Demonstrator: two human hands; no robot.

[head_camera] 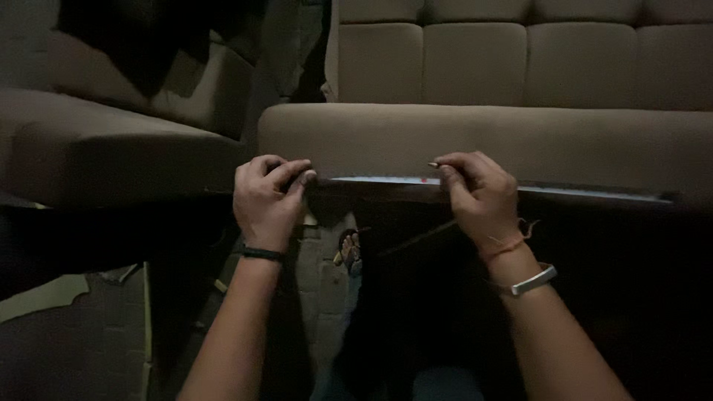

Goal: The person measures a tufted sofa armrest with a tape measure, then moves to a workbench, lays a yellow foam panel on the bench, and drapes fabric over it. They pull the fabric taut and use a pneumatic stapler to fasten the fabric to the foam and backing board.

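Head view, dim light. My left hand (266, 197) is closed, fingers curled and pinched on the left end of a long flat pale strip (386, 180) that looks like a ruler or tape; I can't tell which. My right hand (479, 194) is closed too, fingertips clamped on a thin pencil-like stick (434, 165) whose tip pokes out to the left, right at the strip's upper edge. The strip lies along the front edge of the tan fabric sofa seat (416, 134), running right, past my right hand, toward the seat's right end. A second brown upholstered seat (89, 141) sits just beside the sofa's left corner. Below the hands, a foot in a sandal (350, 251) on the dark floor.
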